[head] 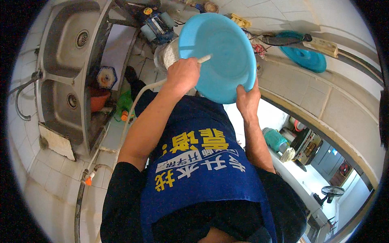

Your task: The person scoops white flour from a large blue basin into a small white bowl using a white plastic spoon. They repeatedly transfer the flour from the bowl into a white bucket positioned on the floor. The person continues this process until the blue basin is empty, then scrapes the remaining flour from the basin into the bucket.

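My left hand (184,75) grips a pale hose (145,88) near its end, which points over the inside of a light blue plastic basin (226,45). The hose runs back down past my left forearm. With my right hand (248,98) I hold the basin's rim at its lower right, and the basin is tilted towards me. Whether water flows from the hose I cannot tell. Behind the basin's left edge stands a container of white contents (170,55), partly hidden. A dark blue apron (194,136) with printed writing covers my front.
A double-bowl steel sink (86,73) stands at the left, with a red bowl (99,99) and a green bottle (124,101) beneath and beside it. A teal lid or basin (304,56) lies at upper right, near a power strip (320,47). A pipe (79,200) runs along the lower left.
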The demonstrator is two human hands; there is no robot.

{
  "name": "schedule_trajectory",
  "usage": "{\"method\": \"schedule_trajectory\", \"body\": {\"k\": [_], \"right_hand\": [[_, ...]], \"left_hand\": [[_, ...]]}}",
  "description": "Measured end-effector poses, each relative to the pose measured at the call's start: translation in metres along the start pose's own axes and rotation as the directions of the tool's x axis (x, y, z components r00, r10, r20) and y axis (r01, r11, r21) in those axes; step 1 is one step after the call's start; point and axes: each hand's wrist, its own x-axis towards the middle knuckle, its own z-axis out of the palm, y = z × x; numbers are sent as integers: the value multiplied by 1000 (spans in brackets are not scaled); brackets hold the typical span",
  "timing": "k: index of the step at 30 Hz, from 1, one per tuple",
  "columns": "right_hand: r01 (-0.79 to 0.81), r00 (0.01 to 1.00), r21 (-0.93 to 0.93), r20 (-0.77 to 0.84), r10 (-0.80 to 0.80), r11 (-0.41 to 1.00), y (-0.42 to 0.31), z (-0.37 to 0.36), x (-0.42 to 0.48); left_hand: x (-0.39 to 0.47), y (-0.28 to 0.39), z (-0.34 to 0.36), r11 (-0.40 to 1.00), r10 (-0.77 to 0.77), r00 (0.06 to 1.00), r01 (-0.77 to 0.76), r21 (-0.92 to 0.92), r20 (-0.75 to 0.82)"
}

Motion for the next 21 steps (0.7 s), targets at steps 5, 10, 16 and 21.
{"method": "schedule_trajectory", "body": {"k": [5, 10, 16, 21], "right_hand": [[44, 999, -45, 2, -44, 998, 1, 6, -7], [71, 997, -59, 5, -71, 996, 4, 5, -8], [30, 999, -27, 15, -30, 999, 2, 3, -9], [6, 1000, -33, 13, -5, 999, 4, 8, -9]], "left_hand": [[-5, 15, -10, 994, 3, 1000, -6, -109, -27], [10, 8, -4, 994, -99, 993, 95, -55, -71], [7, -17, 9, 994, -101, 994, 99, 42, 42], [-15, -2, 16, 991, 125, 978, -114, -76, 166]]}}
